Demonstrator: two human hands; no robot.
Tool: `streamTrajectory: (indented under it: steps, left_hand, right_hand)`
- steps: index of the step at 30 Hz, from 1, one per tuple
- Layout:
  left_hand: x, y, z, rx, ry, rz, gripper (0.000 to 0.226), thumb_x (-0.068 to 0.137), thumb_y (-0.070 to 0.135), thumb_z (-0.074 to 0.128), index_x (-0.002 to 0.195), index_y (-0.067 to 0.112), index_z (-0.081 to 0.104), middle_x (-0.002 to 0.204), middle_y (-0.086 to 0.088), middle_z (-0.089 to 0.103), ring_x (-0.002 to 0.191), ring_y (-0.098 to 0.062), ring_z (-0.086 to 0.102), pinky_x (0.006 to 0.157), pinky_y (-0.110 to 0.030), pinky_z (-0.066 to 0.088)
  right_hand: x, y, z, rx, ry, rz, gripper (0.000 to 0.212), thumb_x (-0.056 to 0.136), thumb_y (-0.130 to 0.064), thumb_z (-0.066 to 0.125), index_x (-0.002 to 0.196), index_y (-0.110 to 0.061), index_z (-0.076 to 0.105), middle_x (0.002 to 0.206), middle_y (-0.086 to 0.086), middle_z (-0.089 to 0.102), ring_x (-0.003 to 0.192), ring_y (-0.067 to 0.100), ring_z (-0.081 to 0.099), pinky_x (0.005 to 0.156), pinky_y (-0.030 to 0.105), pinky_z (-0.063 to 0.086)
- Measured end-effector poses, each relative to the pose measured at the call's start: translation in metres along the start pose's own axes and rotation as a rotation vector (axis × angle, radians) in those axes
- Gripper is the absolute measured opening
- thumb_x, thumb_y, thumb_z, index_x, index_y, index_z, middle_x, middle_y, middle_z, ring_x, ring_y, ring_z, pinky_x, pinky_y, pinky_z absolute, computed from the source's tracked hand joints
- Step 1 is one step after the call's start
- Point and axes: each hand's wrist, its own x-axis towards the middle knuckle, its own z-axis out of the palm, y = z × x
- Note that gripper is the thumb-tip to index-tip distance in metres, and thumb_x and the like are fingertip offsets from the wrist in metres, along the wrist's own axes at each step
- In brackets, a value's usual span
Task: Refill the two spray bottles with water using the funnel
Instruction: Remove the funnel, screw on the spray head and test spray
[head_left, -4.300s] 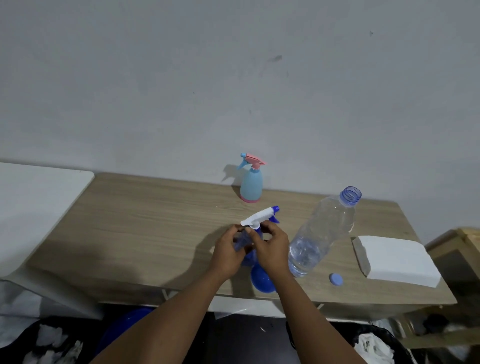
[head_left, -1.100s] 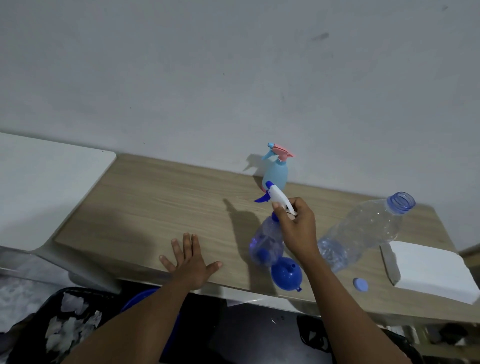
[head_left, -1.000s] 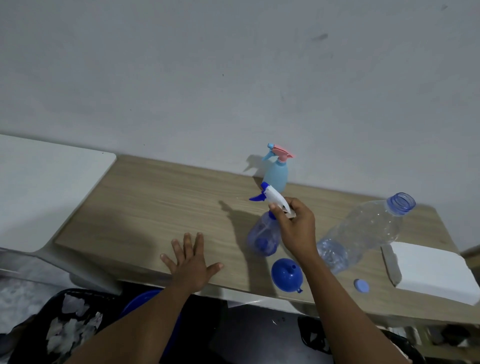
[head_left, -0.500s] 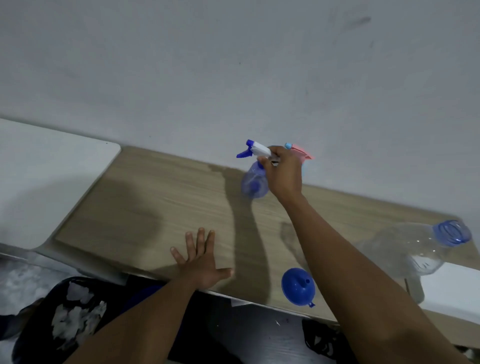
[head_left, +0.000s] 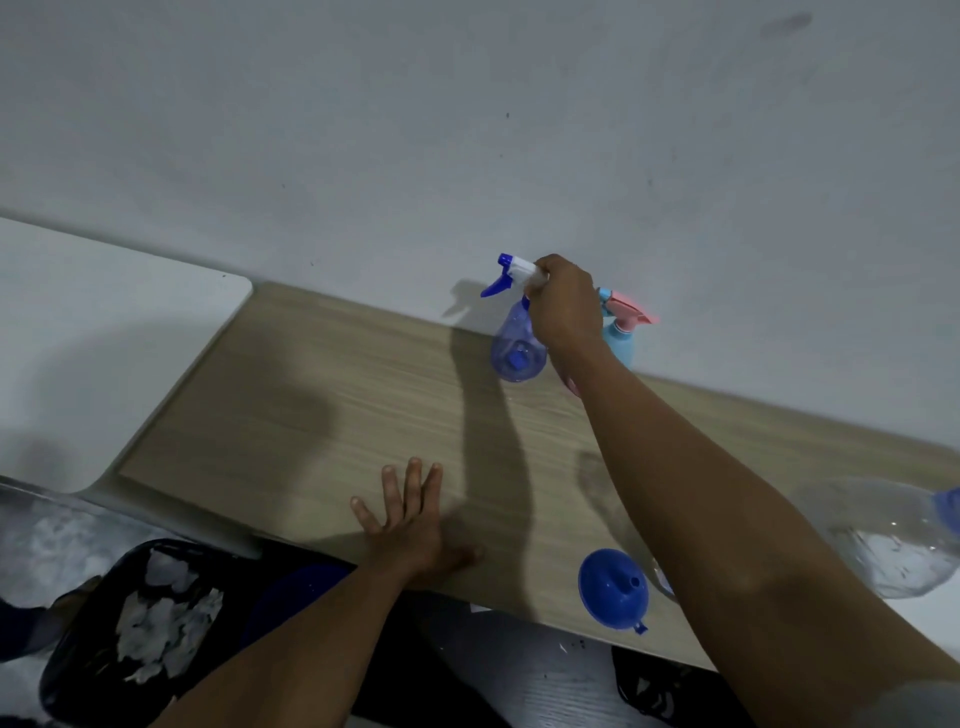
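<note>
My right hand (head_left: 563, 306) grips the white and blue trigger head of the clear blue spray bottle (head_left: 517, 348), which stands at the back of the wooden table (head_left: 322, 410) against the wall. Just right of it, partly behind my hand, stands the light blue spray bottle with a pink trigger (head_left: 626, 332). My left hand (head_left: 413, 519) rests flat on the table's front edge, fingers spread. The blue funnel (head_left: 613, 590) lies near the front edge, under my right forearm. A clear plastic water bottle (head_left: 893, 540) with some water in it shows at the right edge.
A white surface (head_left: 104, 322) adjoins the table on the left. Below the front edge at the left sits a black bin (head_left: 130, 623) holding crumpled white paper. A plain grey wall runs right behind the table.
My right hand has carried the clear blue spray bottle from the table's front to the back, beside the light blue bottle. My left hand let go earlier and stays flat on the edge.
</note>
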Motion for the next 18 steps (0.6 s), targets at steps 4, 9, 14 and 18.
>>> streamTrajectory:
  steps: [4,9,14,18]
  left_hand:
    - [-0.001,0.000,-0.001,-0.006,-0.003,0.007,0.132,0.060,0.088,0.051,0.147,0.032,-0.030,0.150,0.005,-0.046,0.136,-0.029,-0.045,0.103,-0.071,-0.021]
    - [-0.004,0.001,-0.003,-0.016,-0.006,0.012,0.132,0.060,0.089,0.051,0.147,0.034,-0.031,0.150,0.006,-0.046,0.136,-0.029,-0.045,0.104,-0.071,-0.022]
    - [-0.006,-0.001,-0.001,-0.003,-0.006,0.016,0.128,0.063,0.091,0.047,0.146,0.033,-0.033,0.148,0.006,-0.048,0.136,-0.028,-0.045,0.105,-0.071,-0.020]
    - [-0.005,-0.002,-0.001,-0.006,-0.004,0.017,0.129,0.064,0.091,0.048,0.146,0.034,-0.033,0.149,0.006,-0.048,0.138,-0.028,-0.043,0.106,-0.070,-0.020]
  right_hand:
    - [-0.003,0.001,-0.003,-0.064,-0.008,-0.019,0.034,0.089,-0.007,0.058,0.122,-0.013,0.061,0.111,0.010,0.068,0.098,0.031,0.064,0.082,0.046,0.055]
    - [-0.010,0.001,-0.017,-0.024,0.020,-0.046,0.057,0.091,-0.018,0.065,0.145,-0.017,0.046,0.140,0.008,0.056,0.124,0.028,0.055,0.099,0.044,0.048]
    - [-0.055,0.008,-0.033,0.036,0.124,-0.121,0.042,0.094,-0.027,0.065,0.133,-0.019,0.056,0.130,-0.001,0.060,0.114,0.017,0.058,0.083,0.025,0.041]
    - [-0.117,0.053,-0.033,0.050,0.139,-0.050,0.031,0.091,-0.031,0.068,0.118,-0.016,0.066,0.112,0.000,0.069,0.099,0.019,0.065,0.078,0.024,0.042]
